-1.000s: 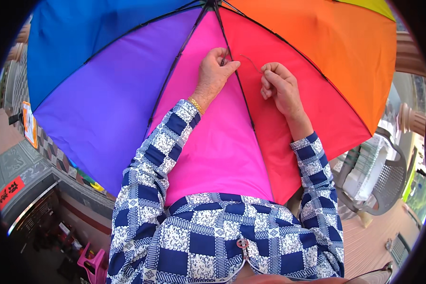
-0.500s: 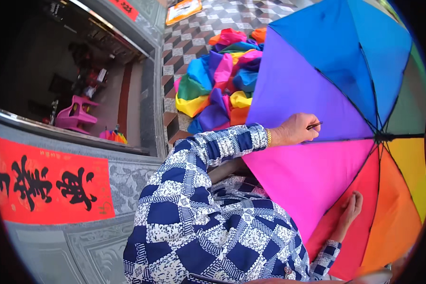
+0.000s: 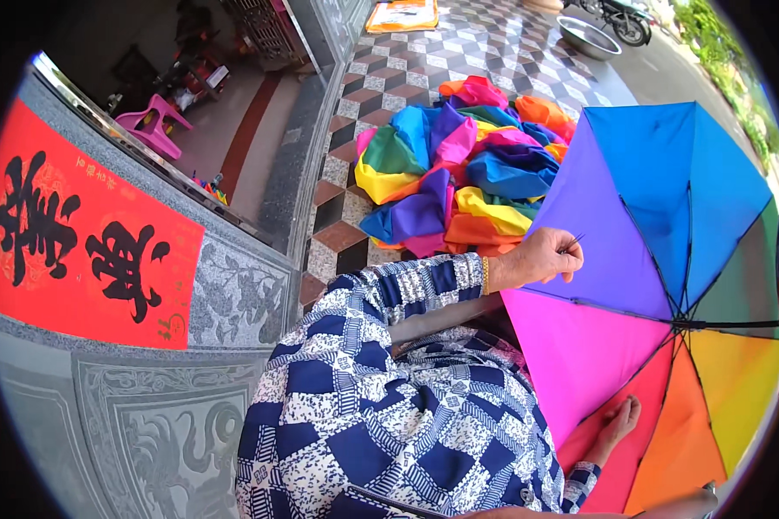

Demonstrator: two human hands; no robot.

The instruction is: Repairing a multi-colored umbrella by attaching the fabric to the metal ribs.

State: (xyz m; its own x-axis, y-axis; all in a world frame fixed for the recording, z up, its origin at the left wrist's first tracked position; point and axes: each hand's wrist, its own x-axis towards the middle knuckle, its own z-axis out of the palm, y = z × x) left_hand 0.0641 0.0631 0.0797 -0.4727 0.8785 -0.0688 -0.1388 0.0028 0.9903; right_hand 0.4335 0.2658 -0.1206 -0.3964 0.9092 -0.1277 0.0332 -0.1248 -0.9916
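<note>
An opened rainbow umbrella (image 3: 658,216) lies to the right with its inner side, dark ribs and shaft (image 3: 736,324) facing me. My left hand (image 3: 545,258), a gold-coloured band at its wrist, is over the outer edge of the purple panel (image 3: 597,216). Its fingers are pinched on a thin dark strip (image 3: 577,240), too small to name. In front of the red panel (image 3: 597,445), my right hand (image 3: 616,422) has its fingers loosely stretched, with nothing visible in them.
A heap of rainbow cloth (image 3: 459,164) lies on the patterned tile floor beyond my left arm. To the left are a carved stone wall (image 3: 234,294), a red banner (image 3: 104,242) and a doorway with a pink stool (image 3: 154,125). A metal basin (image 3: 589,39) and a motorcycle (image 3: 623,22) stand farther off.
The view has shifted, showing more floor and the basin. My left hand, still pinching the thin dark strip, has moved off the rib between the purple and pink panels. My right hand stays by the red panel.
</note>
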